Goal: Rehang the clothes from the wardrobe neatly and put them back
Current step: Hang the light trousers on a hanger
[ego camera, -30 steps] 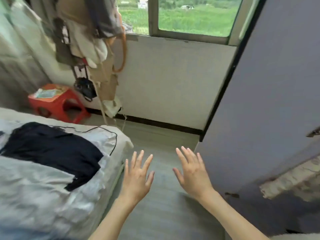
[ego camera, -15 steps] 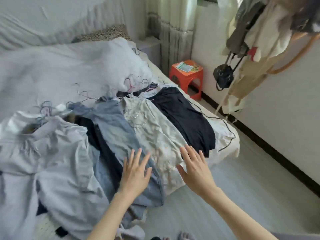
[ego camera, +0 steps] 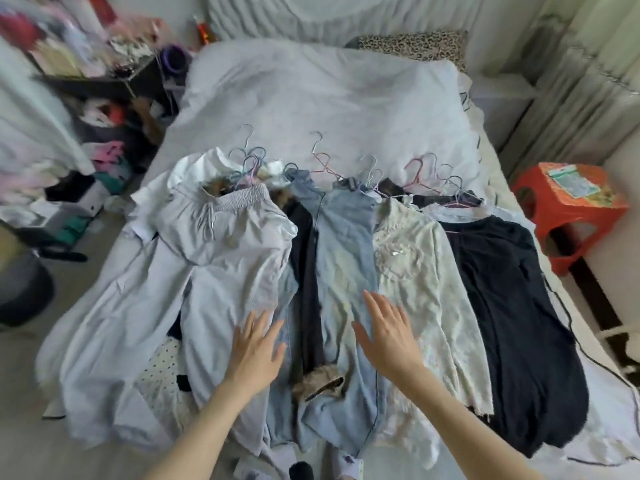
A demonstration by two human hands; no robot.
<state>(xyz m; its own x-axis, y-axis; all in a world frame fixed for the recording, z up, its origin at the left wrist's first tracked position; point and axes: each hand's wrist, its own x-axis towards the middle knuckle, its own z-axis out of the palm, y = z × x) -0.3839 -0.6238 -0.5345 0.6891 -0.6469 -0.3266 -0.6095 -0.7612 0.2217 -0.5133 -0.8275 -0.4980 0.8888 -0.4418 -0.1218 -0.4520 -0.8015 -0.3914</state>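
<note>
The bed [ego camera: 329, 98], covered in a pale grey sheet, fills most of the view and carries the whole load of clothes, laid side by side across its near half with their wire hangers [ego camera: 322, 164] fanned out toward the pillow end. From the left lie the light grey drawstring trousers [ego camera: 221, 244] over a pale grey garment, a thin dark piece with a fur-trimmed cuff [ego camera: 306, 271], the light blue jeans [ego camera: 346, 258], a cream lace top [ego camera: 415, 271] and, furthest right, a long black garment [ego camera: 512, 306]. An orange plastic stool [ego camera: 568, 202] stands beside the bed on the right.

Both hands hover low over the pile with fingers straight and spread, holding nothing: the left hand [ego camera: 256, 348] above the edge of the grey trousers, the right hand [ego camera: 388, 334] above the jeans, near the lace top. Whether the palms touch the cloth cannot be told.

This looks like the choosing step, before any garment is lifted; nothing appears to be back in the wardrobe, which is out of view. The next move likely calls for picking one piece, probably the jeans or the trousers under the hands, and freeing it without dragging its overlapping neighbours. The tangled hanger hooks would want separating first.
</note>
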